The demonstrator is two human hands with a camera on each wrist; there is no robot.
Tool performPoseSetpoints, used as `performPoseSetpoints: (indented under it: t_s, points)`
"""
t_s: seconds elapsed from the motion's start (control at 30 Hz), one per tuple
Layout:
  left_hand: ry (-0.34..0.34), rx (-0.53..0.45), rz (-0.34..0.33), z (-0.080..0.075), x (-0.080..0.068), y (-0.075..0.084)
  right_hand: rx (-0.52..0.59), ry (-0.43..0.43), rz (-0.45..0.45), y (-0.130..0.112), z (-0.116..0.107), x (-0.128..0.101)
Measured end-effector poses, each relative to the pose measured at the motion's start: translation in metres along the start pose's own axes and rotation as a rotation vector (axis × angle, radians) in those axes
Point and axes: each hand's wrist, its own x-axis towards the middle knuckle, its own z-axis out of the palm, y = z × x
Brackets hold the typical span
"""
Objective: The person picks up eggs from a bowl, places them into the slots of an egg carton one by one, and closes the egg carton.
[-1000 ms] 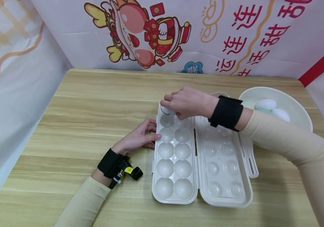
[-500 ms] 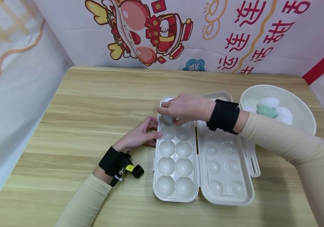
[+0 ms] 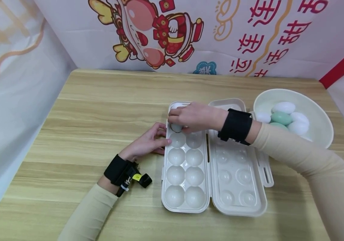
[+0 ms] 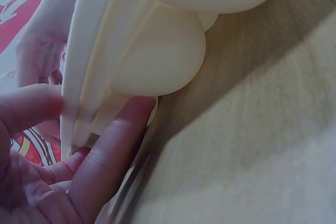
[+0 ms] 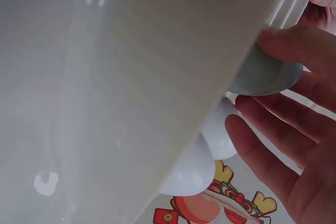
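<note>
An egg box [image 3: 185, 166] lies unfolded on the table, its cupped tray on the left and its lid [image 3: 236, 167] on the right. My left hand [image 3: 144, 144] grips the tray's left rim, thumb on top and fingers below the cups in the left wrist view. Over the far end, my right hand [image 3: 194, 115] pinches a pale green egg [image 5: 268, 72] in the second cup of the left row. Two white eggs [image 5: 189, 171] show past it in the right wrist view. My fingers partly cover the far cups in the head view.
A cream bowl [image 3: 322, 132] stands right of the lid, with several white and green eggs [image 3: 281, 117] in it; my right forearm crosses in front. A printed cloth [image 3: 226, 50] hangs behind the table's far edge.
My right hand has moved slightly nearer with the egg, from above the tray's far end down to the second cup of the left row. The left hand keeps its grip.
</note>
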Motion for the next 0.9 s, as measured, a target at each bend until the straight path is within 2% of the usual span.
performPoseSetpoints:
  t_s: [0.2, 0.6, 0.9]
  points:
    - [-0.008, 0.019, 0.009, -0.001, 0.0003, 0.0007, 0.024, 0.049, 0.004, 0.0027, 0.0046, -0.0026]
    - [-0.016, 0.023, 0.018, -0.0031, -0.0003, 0.0004, 0.152, 0.011, 0.072, 0.0033, 0.0052, -0.0032]
    - [-0.013, 0.006, 0.016, 0.0001, 0.0009, 0.0002, 0.188, 0.045, 0.076, 0.006, 0.0094, -0.01]
